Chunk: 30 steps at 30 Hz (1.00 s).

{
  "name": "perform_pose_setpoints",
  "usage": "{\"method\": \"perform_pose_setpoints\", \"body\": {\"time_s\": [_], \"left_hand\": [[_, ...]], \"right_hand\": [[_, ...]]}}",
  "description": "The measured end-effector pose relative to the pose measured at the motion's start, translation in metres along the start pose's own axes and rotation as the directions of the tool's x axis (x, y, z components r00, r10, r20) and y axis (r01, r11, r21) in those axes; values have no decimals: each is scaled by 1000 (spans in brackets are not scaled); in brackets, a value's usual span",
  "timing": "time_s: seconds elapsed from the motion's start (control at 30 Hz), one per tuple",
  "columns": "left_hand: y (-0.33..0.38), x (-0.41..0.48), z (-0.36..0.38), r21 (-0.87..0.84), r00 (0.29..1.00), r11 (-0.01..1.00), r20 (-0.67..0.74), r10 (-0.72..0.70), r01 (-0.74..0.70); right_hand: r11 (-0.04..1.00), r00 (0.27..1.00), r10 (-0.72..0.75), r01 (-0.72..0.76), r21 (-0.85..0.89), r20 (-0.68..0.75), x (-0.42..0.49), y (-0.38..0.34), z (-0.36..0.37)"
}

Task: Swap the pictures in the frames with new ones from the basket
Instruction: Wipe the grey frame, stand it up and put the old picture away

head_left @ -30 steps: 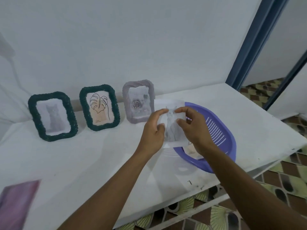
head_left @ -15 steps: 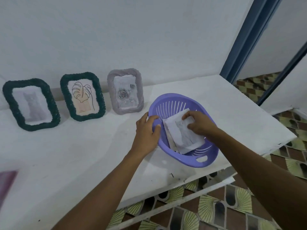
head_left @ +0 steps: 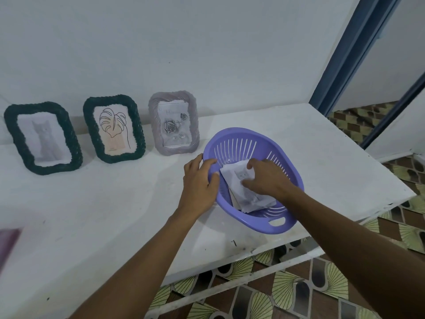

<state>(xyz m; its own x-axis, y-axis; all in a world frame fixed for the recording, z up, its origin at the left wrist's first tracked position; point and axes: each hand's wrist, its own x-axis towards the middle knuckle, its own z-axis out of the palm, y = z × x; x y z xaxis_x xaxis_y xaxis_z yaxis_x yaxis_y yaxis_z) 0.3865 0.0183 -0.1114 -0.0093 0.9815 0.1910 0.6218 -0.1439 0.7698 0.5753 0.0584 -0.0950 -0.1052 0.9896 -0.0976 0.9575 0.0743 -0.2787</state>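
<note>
So the right hand (head_left: pixel 264 178) is down inside the purple basket (head_left: pixel 285 171), fingers curled and pressed onto the top sheet of a little stack of printed pictures (head_left: pixel 250 199) lying in the bottom. Can't really tell if it's pinching the paper or just resting on it, the hand covers too much of it. The left hand (head_left: pixel 200 180) is wrapped over the basket's left rim, thumb on the inside and the other fingers on the outside, so it's clamped on the edge.

The basket sits on a white table (head_left: pixel 103 203), near the front right edge, and it looks tipped a bit toward the person. Behind it, leaning against the white wall (head_left: pixel 184 42), are three frames in a row: a grey frame (head_left: pixel 173 123) with a rose picture just beside the basket's far rim, then a dark green frame (head_left: pixel 114 128) with a leaf line drawing, then another dark green one (head_left: pixel 42 138) on the far left with a cat picture. All three have pictures in them. A purplish thing (head_left: pixel 8 242) is cut off at the left edge of the table, too blurry to say what it is.
</note>
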Motion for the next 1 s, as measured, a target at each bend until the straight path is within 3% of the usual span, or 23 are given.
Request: {"method": "perform_pose_setpoints", "body": {"time_s": [0.37,1.0], "left_hand": [[1,1,2,14,1000,1000,-24,-16,16],[2,-3,2,-11,1000,1000,-14,-1,0]], "right_hand": [[990,979,123,-111,-83,161,9,-24,18],[962,964,252,-240,-128,88,28,-44,24]]}}
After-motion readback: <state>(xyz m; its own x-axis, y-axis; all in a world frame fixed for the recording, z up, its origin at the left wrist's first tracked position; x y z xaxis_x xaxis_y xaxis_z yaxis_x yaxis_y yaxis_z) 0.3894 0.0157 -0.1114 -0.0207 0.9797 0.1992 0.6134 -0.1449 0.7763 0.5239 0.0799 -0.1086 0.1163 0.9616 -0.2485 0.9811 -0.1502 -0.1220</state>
